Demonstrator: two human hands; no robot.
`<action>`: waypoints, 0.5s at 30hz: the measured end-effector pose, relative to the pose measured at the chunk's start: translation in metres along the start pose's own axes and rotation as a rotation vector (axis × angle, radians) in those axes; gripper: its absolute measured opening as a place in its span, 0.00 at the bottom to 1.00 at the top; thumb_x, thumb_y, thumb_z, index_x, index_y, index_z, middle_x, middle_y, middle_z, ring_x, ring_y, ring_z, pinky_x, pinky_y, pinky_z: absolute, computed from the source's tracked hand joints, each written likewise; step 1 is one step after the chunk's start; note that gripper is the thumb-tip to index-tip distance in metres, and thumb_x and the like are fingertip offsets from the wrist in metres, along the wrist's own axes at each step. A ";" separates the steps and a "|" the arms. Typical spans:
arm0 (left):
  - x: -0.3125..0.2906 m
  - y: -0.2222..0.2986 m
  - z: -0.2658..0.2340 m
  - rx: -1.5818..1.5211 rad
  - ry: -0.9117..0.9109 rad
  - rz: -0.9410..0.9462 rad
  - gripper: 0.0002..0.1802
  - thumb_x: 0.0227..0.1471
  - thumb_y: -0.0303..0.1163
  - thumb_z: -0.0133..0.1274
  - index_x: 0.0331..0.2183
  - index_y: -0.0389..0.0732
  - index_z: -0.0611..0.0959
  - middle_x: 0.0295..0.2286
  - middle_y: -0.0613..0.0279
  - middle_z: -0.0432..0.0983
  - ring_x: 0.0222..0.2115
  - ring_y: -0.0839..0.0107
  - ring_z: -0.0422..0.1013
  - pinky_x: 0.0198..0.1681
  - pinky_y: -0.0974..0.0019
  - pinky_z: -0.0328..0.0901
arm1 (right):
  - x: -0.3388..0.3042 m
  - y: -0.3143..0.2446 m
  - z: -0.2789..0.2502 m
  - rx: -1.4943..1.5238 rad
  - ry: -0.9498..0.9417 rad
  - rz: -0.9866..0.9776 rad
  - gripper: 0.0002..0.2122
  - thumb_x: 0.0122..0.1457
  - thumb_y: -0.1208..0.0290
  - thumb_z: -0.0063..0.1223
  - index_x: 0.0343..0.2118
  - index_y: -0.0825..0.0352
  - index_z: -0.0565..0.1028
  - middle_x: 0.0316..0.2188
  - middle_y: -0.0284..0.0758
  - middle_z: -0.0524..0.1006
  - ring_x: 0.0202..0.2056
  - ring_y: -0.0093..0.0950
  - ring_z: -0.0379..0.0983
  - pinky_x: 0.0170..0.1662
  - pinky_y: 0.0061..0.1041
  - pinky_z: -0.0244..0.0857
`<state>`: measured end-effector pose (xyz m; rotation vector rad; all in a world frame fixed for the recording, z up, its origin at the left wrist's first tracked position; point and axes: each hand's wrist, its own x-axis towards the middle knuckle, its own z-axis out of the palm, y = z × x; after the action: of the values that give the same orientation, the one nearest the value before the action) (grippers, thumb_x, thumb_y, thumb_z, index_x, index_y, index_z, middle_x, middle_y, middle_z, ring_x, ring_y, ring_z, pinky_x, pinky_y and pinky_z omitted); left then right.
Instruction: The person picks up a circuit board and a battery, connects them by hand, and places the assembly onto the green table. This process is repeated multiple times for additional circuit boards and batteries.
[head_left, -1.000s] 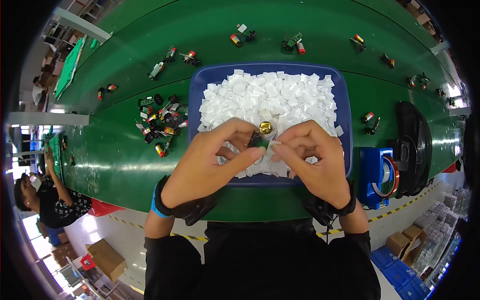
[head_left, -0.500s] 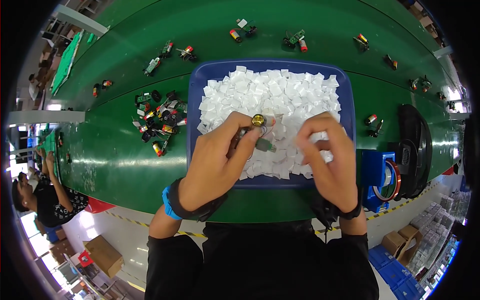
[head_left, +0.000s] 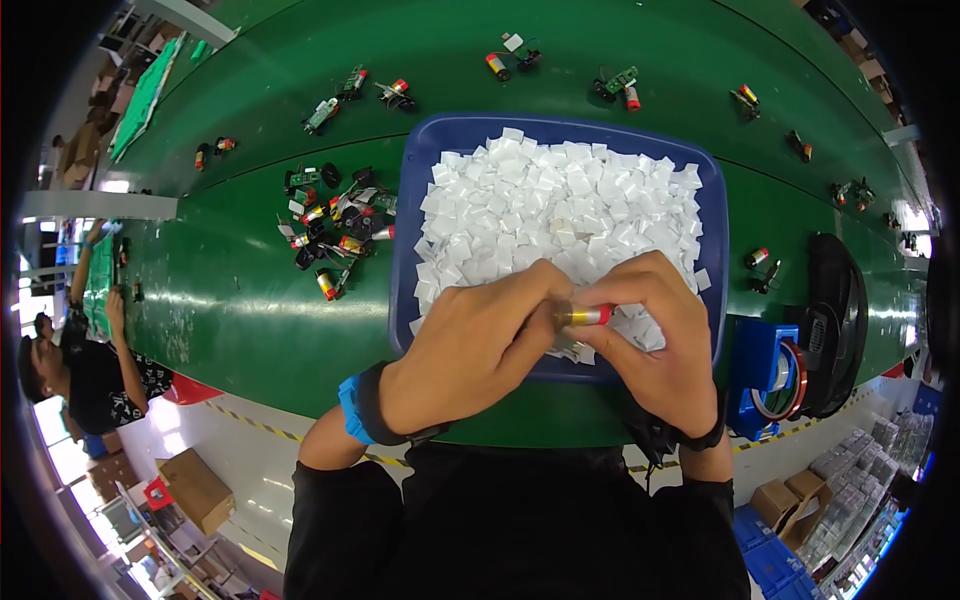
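Over the near part of a blue tray (head_left: 410, 200) both hands meet at a small cylindrical battery (head_left: 588, 315) with a yellow and red wrap. My left hand (head_left: 490, 335) is closed on its left end, thumb and index finger pinched. From the other side my right hand (head_left: 655, 335) has thumb and index finger pressed together around the battery. Whatever is attached to it is hidden behind the fingers. Beneath the hands, the tray holds a heap of small white square pieces (head_left: 570, 195).
Left of the tray lies a pile of batteries with circuit boards (head_left: 340, 220). Similar assemblies (head_left: 615, 85) are scattered along the green table (head_left: 250, 340). A blue tape dispenser (head_left: 765, 375) and a black case (head_left: 835, 325) stand at right. Another person (head_left: 85, 365) works at far left.
My right hand has come in to the battery beside my left hand. The left hand has moved right and nearer to me; the green circuit board is now out of sight.
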<state>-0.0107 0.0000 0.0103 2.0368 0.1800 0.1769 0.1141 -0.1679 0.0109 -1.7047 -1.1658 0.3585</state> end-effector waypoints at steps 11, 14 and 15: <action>0.006 0.003 -0.034 -0.182 -0.328 -0.265 0.19 0.56 0.23 0.53 0.51 0.39 0.75 0.23 0.67 0.71 0.20 0.81 0.69 0.23 0.74 0.61 | 0.004 0.000 -0.002 -0.097 -0.042 -0.148 0.14 0.44 0.79 0.66 0.37 0.65 0.80 0.32 0.34 0.79 0.37 0.34 0.72 0.37 0.29 0.66; 0.005 0.007 -0.036 -0.399 -0.277 -0.310 0.17 0.58 0.24 0.51 0.50 0.37 0.74 0.24 0.68 0.71 0.21 0.82 0.68 0.22 0.77 0.62 | 0.003 -0.002 -0.002 -0.048 -0.022 -0.184 0.14 0.44 0.79 0.66 0.37 0.65 0.81 0.33 0.34 0.80 0.38 0.34 0.72 0.37 0.28 0.67; 0.006 0.006 -0.034 -0.402 -0.281 -0.309 0.17 0.58 0.24 0.51 0.50 0.37 0.74 0.24 0.68 0.71 0.21 0.82 0.68 0.22 0.77 0.62 | 0.002 -0.004 -0.002 -0.045 -0.001 -0.200 0.14 0.43 0.79 0.66 0.37 0.66 0.81 0.33 0.34 0.80 0.38 0.34 0.73 0.37 0.28 0.68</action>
<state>-0.0115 0.0277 0.0317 1.5887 0.2571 -0.2484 0.1141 -0.1676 0.0155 -1.6087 -1.3408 0.2106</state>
